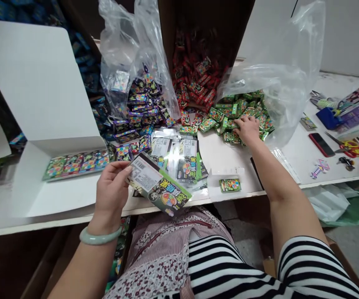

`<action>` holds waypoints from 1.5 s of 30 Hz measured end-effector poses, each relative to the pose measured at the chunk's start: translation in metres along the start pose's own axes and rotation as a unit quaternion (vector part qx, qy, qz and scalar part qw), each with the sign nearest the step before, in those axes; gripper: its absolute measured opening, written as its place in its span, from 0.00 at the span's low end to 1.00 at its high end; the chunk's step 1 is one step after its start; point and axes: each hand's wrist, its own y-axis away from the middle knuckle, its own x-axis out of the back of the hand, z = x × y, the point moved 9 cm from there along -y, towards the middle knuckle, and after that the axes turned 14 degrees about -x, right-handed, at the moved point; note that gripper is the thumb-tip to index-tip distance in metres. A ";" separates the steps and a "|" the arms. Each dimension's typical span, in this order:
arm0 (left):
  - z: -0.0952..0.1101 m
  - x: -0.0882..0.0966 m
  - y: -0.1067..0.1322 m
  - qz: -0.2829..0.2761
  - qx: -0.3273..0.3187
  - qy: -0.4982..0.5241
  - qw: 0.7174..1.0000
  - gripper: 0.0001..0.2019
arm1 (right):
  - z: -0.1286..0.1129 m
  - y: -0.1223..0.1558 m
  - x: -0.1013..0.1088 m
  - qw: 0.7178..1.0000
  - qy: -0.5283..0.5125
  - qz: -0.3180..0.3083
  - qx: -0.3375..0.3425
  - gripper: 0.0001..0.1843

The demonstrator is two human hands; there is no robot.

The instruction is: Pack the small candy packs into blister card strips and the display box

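My left hand (113,185) is closed on the edge of a flat printed pouch (163,193) with a pale label and colourful Chinese lettering, tilted above the table's front edge. My right hand (248,129) reaches onto a heap of small green candy packets (226,110); its fingers are bent and apart, touching packets, and none is seen lifted. More printed pouches (187,164) lie stacked in the middle, partly under the held one. One green packet (230,185) lies apart on white card near the front edge.
Purple packets (142,108) and red packets (198,87) are heaped at the back. Clear plastic bags (279,83) stand beside them. At left, an open white box (61,191) holds a row of packets. Scissors (350,147) and a red phone (321,145) lie right.
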 end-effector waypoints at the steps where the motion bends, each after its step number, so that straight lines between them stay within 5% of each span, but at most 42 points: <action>1: 0.000 0.000 0.000 -0.001 0.003 0.001 1.000 0.14 | -0.001 0.005 -0.001 1.000 -0.005 0.007 0.011 0.21; 6: -0.015 0.024 -0.002 0.033 -0.010 -0.018 0.999 0.15 | 0.001 0.041 0.002 0.996 -0.090 0.017 0.023 0.20; 9: -0.033 0.038 -0.004 0.053 0.006 -0.013 0.998 0.18 | 0.007 0.057 0.003 0.982 -0.184 -0.015 -0.038 0.18; 15: -0.059 0.034 0.005 0.062 0.044 0.029 0.997 0.23 | -0.002 0.079 -0.050 0.836 -0.402 -0.298 -0.225 0.15; 21: -0.056 0.038 0.024 -0.019 -0.030 -0.077 0.996 0.23 | -0.013 0.089 -0.078 0.792 -0.407 -0.381 -0.249 0.11; 24: -0.048 0.049 0.028 -0.075 -0.063 -0.182 0.978 0.27 | -0.008 0.087 -0.080 0.794 -0.412 -0.368 -0.254 0.10; 27: -0.022 0.041 0.027 -0.123 -0.152 -0.330 0.923 0.32 | -0.007 0.084 -0.077 0.793 -0.426 -0.363 -0.238 0.08; 30: -0.006 -0.003 0.030 -0.255 -0.228 -0.378 0.860 0.35 | -0.011 0.081 -0.074 0.796 -0.433 -0.360 -0.220 0.06; 35: -0.031 -0.070 0.038 -0.484 -0.187 -0.411 0.750 0.48 | -0.015 0.070 -0.076 0.834 -0.389 -0.339 -0.196 0.12; 39: -0.047 -0.086 0.032 -0.539 -0.167 -0.425 0.708 0.52 | -0.020 0.056 -0.071 0.884 -0.326 -0.296 -0.157 0.19; 45: -0.041 -0.084 0.026 -0.531 -0.193 -0.421 0.709 0.48 | -0.052 0.062 -0.043 0.973 -0.127 -0.192 -0.019 0.32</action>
